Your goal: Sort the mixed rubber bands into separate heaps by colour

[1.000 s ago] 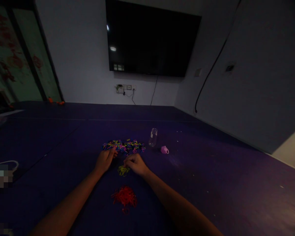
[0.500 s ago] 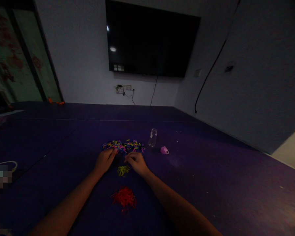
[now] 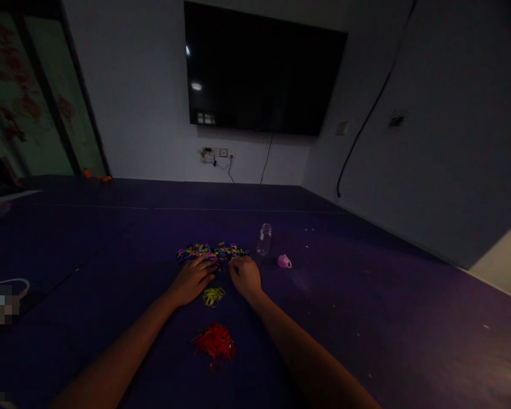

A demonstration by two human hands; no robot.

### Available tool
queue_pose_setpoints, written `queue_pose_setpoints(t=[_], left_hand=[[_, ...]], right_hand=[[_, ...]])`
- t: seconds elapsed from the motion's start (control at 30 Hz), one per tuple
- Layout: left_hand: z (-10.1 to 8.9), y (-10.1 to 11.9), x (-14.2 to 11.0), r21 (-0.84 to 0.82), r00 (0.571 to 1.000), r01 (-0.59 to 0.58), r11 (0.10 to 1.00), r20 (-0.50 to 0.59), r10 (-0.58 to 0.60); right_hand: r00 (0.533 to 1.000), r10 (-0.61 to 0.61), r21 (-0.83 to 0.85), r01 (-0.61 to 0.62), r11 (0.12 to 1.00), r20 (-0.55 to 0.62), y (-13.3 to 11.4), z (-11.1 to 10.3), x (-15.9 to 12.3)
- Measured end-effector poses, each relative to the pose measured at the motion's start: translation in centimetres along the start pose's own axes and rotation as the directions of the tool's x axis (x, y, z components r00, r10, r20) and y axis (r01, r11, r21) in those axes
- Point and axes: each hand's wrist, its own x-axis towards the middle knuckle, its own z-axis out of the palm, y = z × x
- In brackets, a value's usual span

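Note:
A mixed pile of small colourful rubber bands [image 3: 200,250] lies spread on the dark purple floor. My left hand [image 3: 191,279] rests flat at the pile's near edge, fingers stretched out. On the right side of the pile, my right hand [image 3: 246,276] is closed with curled fingers; whatever they may hold is hidden. Between and just below the hands sits a small heap of yellow rubber bands [image 3: 213,296]. Closer to me is a larger heap of red rubber bands [image 3: 215,342], with a few loose ones beside it.
A clear bottle [image 3: 264,241] stands uncapped right of the pile, near a pink cap with a loop [image 3: 284,261]. White specks dot the floor on the right. A large television [image 3: 264,68] hangs on the far wall above sockets and cables. A white cord lies far left.
My left hand has moved slightly right and its fingers have spread over the pile's edge. My right hand has shifted forward and right, away from the yellow heap, and its fingers have curled in.

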Motion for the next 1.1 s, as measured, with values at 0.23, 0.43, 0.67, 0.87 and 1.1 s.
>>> queue_pose_setpoints(t=[0.23, 0.43, 0.67, 0.87, 1.1], left_hand=[[0.7, -1.1, 0.0, 0.057, 0.974, 0.147, 0.987, -0.182, -0.135], [0.4, -0.8, 0.0, 0.032, 0.971, 0.084, 0.996, -0.225, -0.075], [0.0, -0.1, 0.0, -0.021, 0.997, -0.047, 0.999, -0.058, 0.046], [0.3, -0.4, -0.1, 0.013, 0.999, 0.026, 1.0, -0.048, -0.025], [0.4, -0.7, -0.1, 0.082, 0.971, 0.132, 0.988, -0.212, -0.112]], right_hand=[[1.0, 0.018, 0.019, -0.018, 1.0, 0.012, 0.0, 0.0, 0.1], [0.98, -0.17, 0.036, 0.167, 0.985, 0.105, -0.4, -0.1, 0.1], [0.927, -0.344, 0.038, 0.343, 0.939, 0.149, -0.7, 0.2, -0.5], [0.961, -0.232, -0.025, 0.238, 0.971, 0.148, -0.5, 0.5, -0.5], [0.966, -0.194, -0.031, 0.202, 0.979, 0.171, -0.6, 0.4, -0.5]])
